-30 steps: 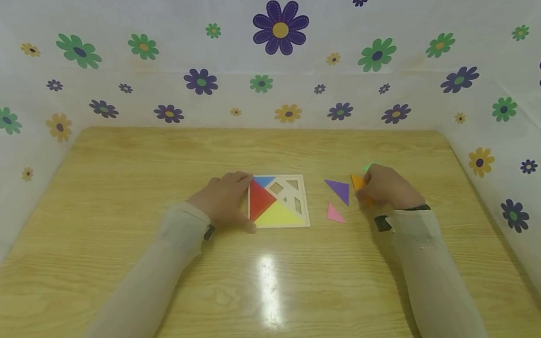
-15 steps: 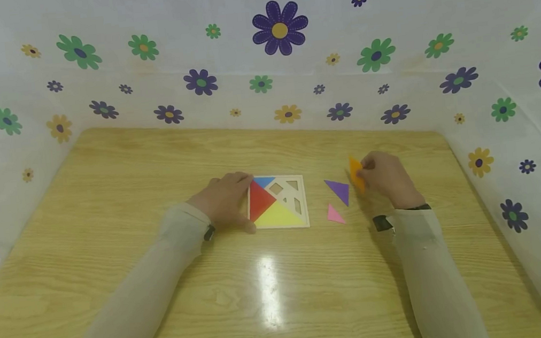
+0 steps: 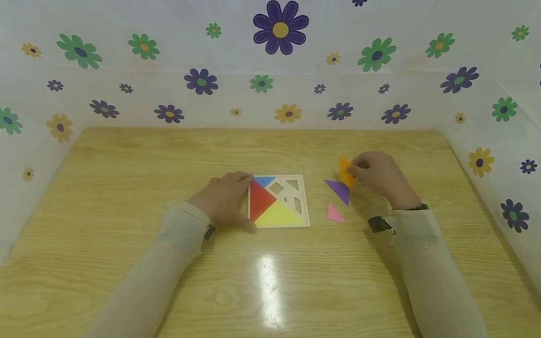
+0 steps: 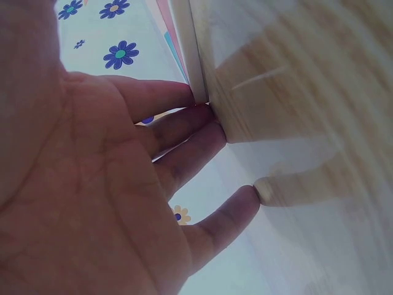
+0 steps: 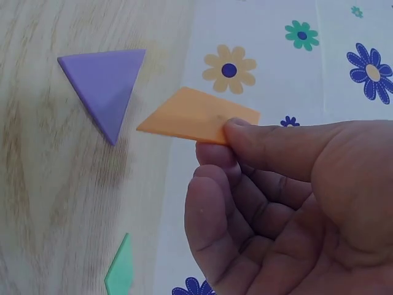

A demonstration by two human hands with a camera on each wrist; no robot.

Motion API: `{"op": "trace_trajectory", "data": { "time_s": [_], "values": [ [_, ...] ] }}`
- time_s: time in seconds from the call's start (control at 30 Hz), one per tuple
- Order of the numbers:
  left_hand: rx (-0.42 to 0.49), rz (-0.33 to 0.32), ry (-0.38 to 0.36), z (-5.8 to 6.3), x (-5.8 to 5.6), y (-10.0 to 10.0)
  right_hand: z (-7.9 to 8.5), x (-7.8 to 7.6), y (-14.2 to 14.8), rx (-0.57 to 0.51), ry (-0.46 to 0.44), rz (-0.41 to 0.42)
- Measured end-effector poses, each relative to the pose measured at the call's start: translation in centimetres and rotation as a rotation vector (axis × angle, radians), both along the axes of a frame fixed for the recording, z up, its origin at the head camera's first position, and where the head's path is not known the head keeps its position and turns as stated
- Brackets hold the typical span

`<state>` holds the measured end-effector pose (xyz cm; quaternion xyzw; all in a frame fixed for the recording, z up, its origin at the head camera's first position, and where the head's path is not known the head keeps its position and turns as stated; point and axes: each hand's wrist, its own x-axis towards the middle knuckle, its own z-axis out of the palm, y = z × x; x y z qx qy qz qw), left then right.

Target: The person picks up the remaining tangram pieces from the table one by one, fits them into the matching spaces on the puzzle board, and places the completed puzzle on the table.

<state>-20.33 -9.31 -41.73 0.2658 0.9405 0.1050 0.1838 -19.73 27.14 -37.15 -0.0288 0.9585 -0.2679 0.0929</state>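
Note:
A tangram board (image 3: 306,201) with a pale frame lies mid-table, holding red (image 3: 260,200), yellow (image 3: 280,216) and blue (image 3: 264,181) pieces; bare recesses show on its right side. My left hand (image 3: 220,199) rests along the board's left edge, fingers fairly straight, fingertips at the frame and tabletop. Between thumb and index finger, my right hand (image 3: 381,175) pinches an orange parallelogram tangram piece (image 5: 193,117), raised above the table and tilted. Just below it lies a purple triangle (image 3: 340,191). A pink triangle (image 3: 334,214) is nearer the front.
In the right wrist view a green piece (image 5: 120,270) lies on the table; my right hand hides it in the head view. White flower-printed cloth (image 3: 240,48) encloses the wooden table (image 3: 205,309) at the back and both sides.
My right hand has picked the orange parallelogram up from the table and carried it left toward the purple triangle. The left hand and board have stayed put.

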Motion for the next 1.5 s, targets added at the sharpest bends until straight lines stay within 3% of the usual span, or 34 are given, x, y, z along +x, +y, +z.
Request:
{"op": "trace_trajectory", "data": {
  "time_s": [0.87, 1.5],
  "values": [
    [0.000, 0.024, -0.039, 0.0, 0.0, -0.1, -0.5, -0.1, -0.7, -0.003, -0.041, 0.010],
    [0.002, 0.016, -0.017, 0.2, 0.2, 0.0, -0.8, 0.0, -1.7, -0.012, 0.020, 0.045]
  ]
}}
